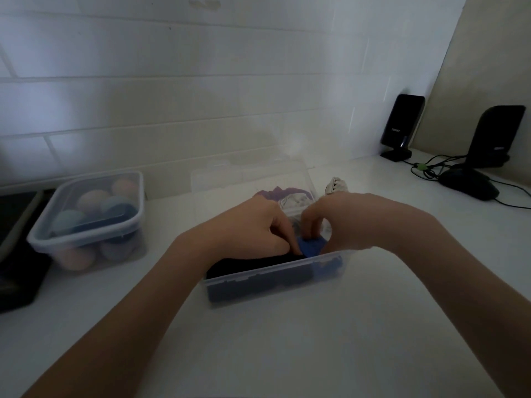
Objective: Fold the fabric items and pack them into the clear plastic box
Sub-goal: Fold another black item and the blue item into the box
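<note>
Both hands are down inside the clear plastic box (275,271), which sits on the white counter (287,354) right in front of the person, so the packing step looks well under way. The left hand (250,228) presses its fingers (290,242) onto a folded black fabric (253,265) lying along the near wall, while the right hand (339,222) has its fingers (311,222) curled down and pinched on a small blue fabric (311,245), tucking it in just beside the black one. Further back in the box there is a purple fabric (277,192) and a pale grey one (293,202), both looking bunched rather than folded, though the dim light makes that hard to judge. The next move, I'd say, calls for seating the blue piece flat and then lifting out whatever is loose to fold it. A light patterned scrap (336,185) pokes up behind the right wrist; I cannot tell whether it lies inside the box or on the counter. The box's lid (247,175) seems to stand open at the back, barely visible against the tiles. A closed tub of coloured balls (89,216) sits well apart to the left.
</note>
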### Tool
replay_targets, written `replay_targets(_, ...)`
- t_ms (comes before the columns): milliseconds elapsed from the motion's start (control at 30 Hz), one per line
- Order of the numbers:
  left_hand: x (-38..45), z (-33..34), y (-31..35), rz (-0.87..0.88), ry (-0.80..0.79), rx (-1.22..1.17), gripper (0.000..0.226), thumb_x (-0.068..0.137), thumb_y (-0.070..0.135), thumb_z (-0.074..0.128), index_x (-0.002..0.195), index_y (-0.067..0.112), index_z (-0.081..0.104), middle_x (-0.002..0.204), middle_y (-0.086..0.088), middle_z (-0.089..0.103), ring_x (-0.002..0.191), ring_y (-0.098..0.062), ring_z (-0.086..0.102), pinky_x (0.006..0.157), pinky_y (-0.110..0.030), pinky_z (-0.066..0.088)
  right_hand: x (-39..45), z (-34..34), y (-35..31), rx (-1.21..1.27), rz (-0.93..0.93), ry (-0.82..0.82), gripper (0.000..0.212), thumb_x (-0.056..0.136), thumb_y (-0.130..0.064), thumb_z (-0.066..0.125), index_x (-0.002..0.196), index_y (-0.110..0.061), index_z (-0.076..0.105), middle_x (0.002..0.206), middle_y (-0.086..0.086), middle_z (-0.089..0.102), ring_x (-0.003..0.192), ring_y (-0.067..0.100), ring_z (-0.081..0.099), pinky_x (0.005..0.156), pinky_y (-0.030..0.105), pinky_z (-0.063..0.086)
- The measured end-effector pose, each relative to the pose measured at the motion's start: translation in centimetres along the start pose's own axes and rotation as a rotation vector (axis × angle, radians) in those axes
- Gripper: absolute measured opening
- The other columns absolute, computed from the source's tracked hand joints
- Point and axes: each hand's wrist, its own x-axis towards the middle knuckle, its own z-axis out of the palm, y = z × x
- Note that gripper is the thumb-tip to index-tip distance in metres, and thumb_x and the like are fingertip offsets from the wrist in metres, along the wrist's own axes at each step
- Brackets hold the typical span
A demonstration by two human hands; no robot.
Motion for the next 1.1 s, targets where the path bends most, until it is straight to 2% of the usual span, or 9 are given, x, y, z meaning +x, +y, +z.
replay_targets(133, 0.0, 0.0, 0.1, 0.004, -0.011, -0.014, 0.030, 0.073, 0.003, 0.058, 0.088, 0.020, 0.078, 0.070, 0.016, 0.068, 0.056, 0.010, 0.055, 0.056, -0.001, 0.037, 0.5, -0.1, 0.1, 0.064, 0.033, -0.111, 0.033, 0.074, -0.035, 0.074, 0.103, -0.034, 0.059, 0.118, -0.006, 0.061, 0.088, 0.019, 0.059, 0.060, 0.024, 0.049)
replay_targets(267, 0.1, 0.1, -0.1, 0.004, -0.005, -0.014, 0.030, 0.073, 0.005, 0.058, 0.087, 0.023, 0.078, 0.074, 0.014, 0.070, 0.063, 0.006, 0.057, 0.059, -0.002, 0.039, 0.5, -0.1, -0.4, -0.089, 0.057, -0.108, 0.042, 0.073, -0.045, 0.072, 0.110, -0.035, 0.055, 0.120, -0.006, 0.060, 0.089, 0.016, 0.048, 0.067, 0.027, 0.042)
replay_targets(367, 0.1, 0.3, 0.0, 0.024, 0.033, -0.004, 0.028, 0.074, 0.003, 0.058, 0.085, 0.021, 0.077, 0.068, 0.018, 0.067, 0.062, 0.007, 0.057, 0.058, -0.002, 0.039, 0.5, 0.0, -0.1, -0.063, 0.047, -0.098, 0.042, 0.073, -0.044, 0.073, 0.110, -0.034, 0.056, 0.118, -0.006, 0.061, 0.093, 0.017, 0.053, 0.070, 0.029, 0.044)
replay_targets(500, 0.3, -0.1, -0.3, 0.082, 0.330, 0.023, 0.029, 0.069, -0.004, 0.055, 0.071, 0.016, 0.077, 0.059, 0.006, 0.068, 0.061, -0.005, 0.062, 0.055, -0.012, 0.046, 0.1, 0.1, 0.7, 0.225, 0.027, -0.062, 0.030, 0.072, -0.034, 0.076, 0.100, -0.032, 0.064, 0.106, -0.012, 0.067, 0.101, 0.012, 0.062, 0.087, 0.034, 0.052)
replay_targets(633, 0.5, -0.4, -1.2, 0.098, 0.479, 0.043, 0.028, 0.068, 0.000, 0.052, 0.065, 0.016, 0.075, 0.059, 0.000, 0.069, 0.050, -0.014, 0.059, 0.054, -0.027, 0.051, -0.1, -1.0, 2.4, 0.571, 0.059, 0.174, 0.010, 0.081, -0.026, 0.070, 0.090, -0.022, 0.073, 0.063, -0.017, 0.067, 0.039, -0.003, 0.051, 0.042, 0.013, 0.043)
replay_targets(700, 0.5, -0.3, -1.2, 0.090, 0.479, 0.051, 0.028, 0.067, 0.003, 0.050, 0.065, 0.016, 0.075, 0.060, 0.000, 0.069, 0.050, -0.013, 0.058, 0.053, -0.029, 0.050, 0.4, -1.5, 4.1, 0.661, 0.128, 0.352, 0.010, 0.087, -0.020, 0.064, 0.090, -0.015, 0.071, 0.072, -0.007, 0.073, 0.033, 0.000, 0.049, 0.036, 0.015, 0.042)
replay_targets(800, 0.6, -0.3, -1.1, 0.071, 0.486, 0.063, 0.031, 0.064, 0.012, 0.044, 0.064, 0.018, 0.074, 0.062, 0.000, 0.071, 0.051, -0.014, 0.057, 0.054, -0.033, 0.052, 1.8, -1.0, 6.4, 0.635, 0.248, 0.443, 0.015, 0.088, -0.015, 0.060, 0.101, -0.018, 0.067, 0.093, 0.003, 0.073, 0.056, 0.015, 0.064, 0.043, 0.020, 0.046)
replay_targets(967, 0.5, -0.3, -1.2, 0.065, 0.480, 0.079, 0.033, 0.064, 0.014, 0.042, 0.064, 0.020, 0.074, 0.064, 0.001, 0.071, 0.053, -0.014, 0.057, 0.056, -0.038, 0.053, 4.6, 1.3, 7.7, 0.424, 0.397, 0.364, 0.043, 0.082, -0.027, 0.066, 0.123, -0.025, 0.055, 0.128, 0.009, 0.056, 0.106, 0.021, 0.055, 0.085, 0.032, 0.044)
replay_targets(1100, 0.6, -0.2, -1.2, 0.055, 0.478, 0.081, 0.033, 0.063, 0.014, 0.042, 0.065, 0.020, 0.074, 0.064, 0.001, 0.071, 0.053, -0.011, 0.055, 0.056, -0.033, 0.052, 5.9, 3.2, 7.1, 0.462, 0.401, 0.244, 0.047, 0.084, -0.023, 0.064, 0.129, -0.017, 0.051, 0.125, 0.012, 0.057, 0.100, 0.027, 0.055, 0.078, 0.027, 0.039)
